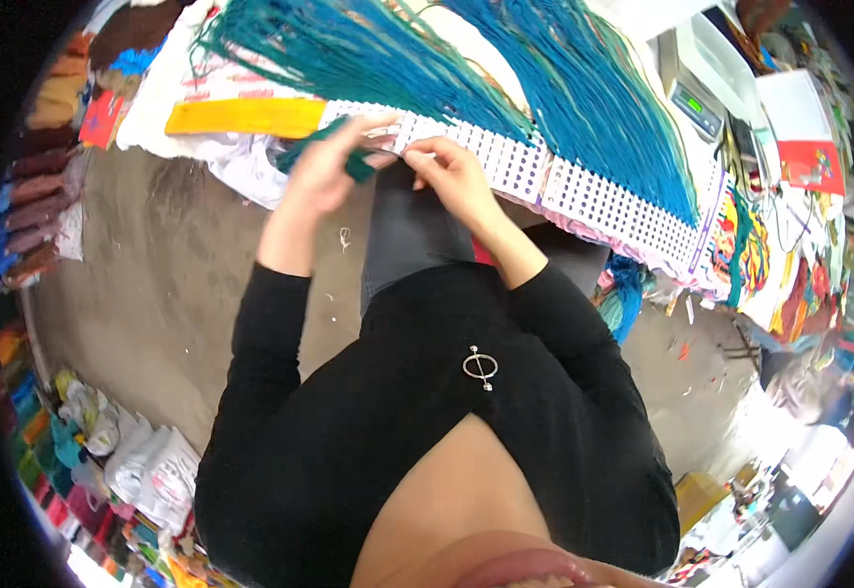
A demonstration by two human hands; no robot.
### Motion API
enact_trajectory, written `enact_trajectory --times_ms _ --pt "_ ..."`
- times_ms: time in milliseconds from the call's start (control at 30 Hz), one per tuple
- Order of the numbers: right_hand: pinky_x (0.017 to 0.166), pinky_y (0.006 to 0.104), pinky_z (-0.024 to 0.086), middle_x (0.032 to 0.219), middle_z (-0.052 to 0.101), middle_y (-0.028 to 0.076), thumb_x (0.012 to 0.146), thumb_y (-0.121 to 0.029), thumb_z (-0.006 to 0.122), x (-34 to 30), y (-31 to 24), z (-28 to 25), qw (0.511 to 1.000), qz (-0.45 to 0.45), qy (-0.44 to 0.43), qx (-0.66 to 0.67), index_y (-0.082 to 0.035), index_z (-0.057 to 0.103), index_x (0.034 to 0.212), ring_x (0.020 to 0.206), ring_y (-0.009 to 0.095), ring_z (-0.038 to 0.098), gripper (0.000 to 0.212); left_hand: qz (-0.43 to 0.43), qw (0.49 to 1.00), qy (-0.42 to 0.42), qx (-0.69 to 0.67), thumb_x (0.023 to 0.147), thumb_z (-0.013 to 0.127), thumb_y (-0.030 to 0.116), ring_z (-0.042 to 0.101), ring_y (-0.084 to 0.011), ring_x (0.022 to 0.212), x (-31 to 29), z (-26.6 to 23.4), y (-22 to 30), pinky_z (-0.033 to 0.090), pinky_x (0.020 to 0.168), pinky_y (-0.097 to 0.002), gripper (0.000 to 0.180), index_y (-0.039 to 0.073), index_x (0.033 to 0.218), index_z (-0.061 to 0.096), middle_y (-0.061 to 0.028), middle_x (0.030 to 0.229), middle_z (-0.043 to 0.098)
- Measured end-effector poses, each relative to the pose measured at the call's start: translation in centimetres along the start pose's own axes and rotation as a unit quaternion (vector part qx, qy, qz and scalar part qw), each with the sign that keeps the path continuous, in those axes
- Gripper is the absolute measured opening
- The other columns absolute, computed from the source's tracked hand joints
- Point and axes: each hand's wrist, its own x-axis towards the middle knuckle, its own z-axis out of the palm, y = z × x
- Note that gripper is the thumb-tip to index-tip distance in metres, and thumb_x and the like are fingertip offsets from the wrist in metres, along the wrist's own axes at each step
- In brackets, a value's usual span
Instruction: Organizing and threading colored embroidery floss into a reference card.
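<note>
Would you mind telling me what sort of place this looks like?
Probably a yarn or textile craft workshop: long teal yarn strands hang from a white perforated card strip, a small scale sits on the table, and bagged coloured yarn lines the floor.

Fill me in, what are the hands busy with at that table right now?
A person in a black top has both hands at the near edge of a white perforated strip lying along the table. The left hand grips a bundle of teal yarn; the right hand pinches at the strip's edge beside it. Long teal strands already fan out from the strip across the table. A yellow strip lies to the left.
</note>
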Motion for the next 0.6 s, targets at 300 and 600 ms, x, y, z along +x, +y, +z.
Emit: enact_trajectory --times_ms 300,600 --pt "0.052 0.0184 0.035 0.077 0.059 0.002 0.091 -0.019 0.054 -1.2 -2.2 -1.1 0.980 0.061 0.034 0.189 -0.003 0.056 0.091 0.060 0.005 0.051 0.016 -0.079 0.959 -0.191 -0.196 0.097 0.033 0.039 0.059 -0.0185 0.090 1.9 4.5 -0.9 0.051 0.068 -0.0324 0.052 -0.002 0.127 0.045 -0.0120 0.118 0.055" --pt "0.052 0.0189 0.035 0.069 0.052 -0.003 0.089 -0.016 0.056 -1.7 -2.0 -1.5 0.989 0.033 0.057 0.133 -0.005 0.057 0.087 0.057 0.004 0.044 0.011 -0.083 0.969 -0.177 -0.153 0.098 0.032 0.038 0.058 -0.0208 0.100 2.1 5.9 -1.5 0.051 0.078 -0.0362 0.052 -0.001 0.128 0.043 -0.0124 0.120 0.053"
